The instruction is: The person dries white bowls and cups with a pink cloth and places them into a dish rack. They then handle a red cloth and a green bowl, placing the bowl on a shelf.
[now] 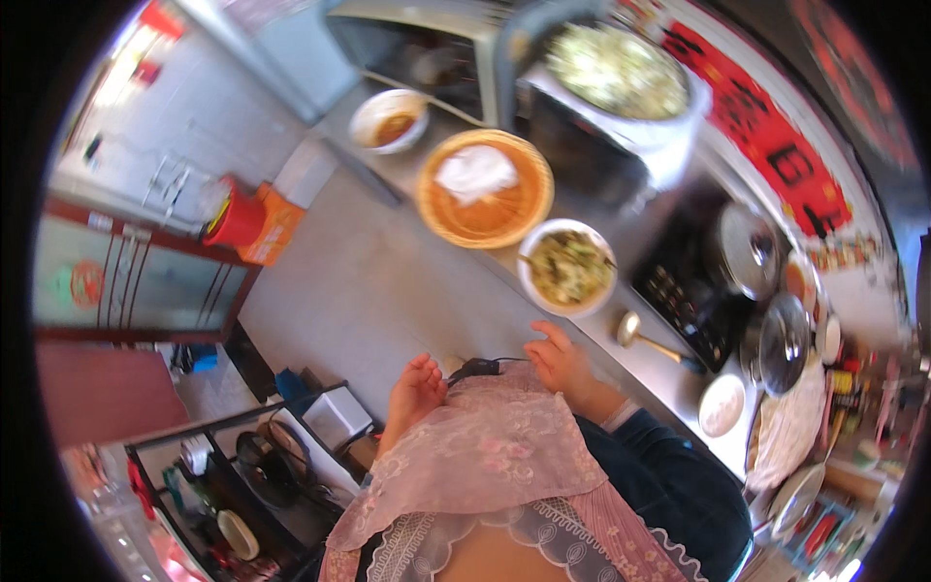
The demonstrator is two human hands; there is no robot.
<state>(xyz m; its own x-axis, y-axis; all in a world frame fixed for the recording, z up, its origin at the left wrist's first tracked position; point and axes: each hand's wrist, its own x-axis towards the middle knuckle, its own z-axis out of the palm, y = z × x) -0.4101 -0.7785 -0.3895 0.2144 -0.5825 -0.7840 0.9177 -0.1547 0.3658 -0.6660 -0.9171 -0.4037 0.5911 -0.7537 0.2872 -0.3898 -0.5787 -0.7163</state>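
Both of my hands hang in front of my pink floral lace-trimmed apron (pixel 494 436), holding nothing. My left hand (pixel 416 385) has loosely bent fingers and is near the apron's left side. Beside the metal counter's (pixel 604 324) front edge, my right hand (pixel 560 364) has its fingers partly spread. Nearest to it on the counter is a white bowl of chopped cooked greens (pixel 571 269). A metal ladle (pixel 640 338) with a dark handle end lies to the right. Behind the bowl stands a round woven basket (pixel 436 218) with a white cloth or bag (pixel 476 173) in it.
A white bowl with brown sauce (pixel 396 127) stands before a microwave oven (pixel 414 54). A large pot heaped with chopped cabbage (pixel 618 73) is at the back. Lidded pans (pixel 749 247) sit by a black cooktop (pixel 676 276). Behind me at left is a black-framed shelf rack (pixel 240 465).
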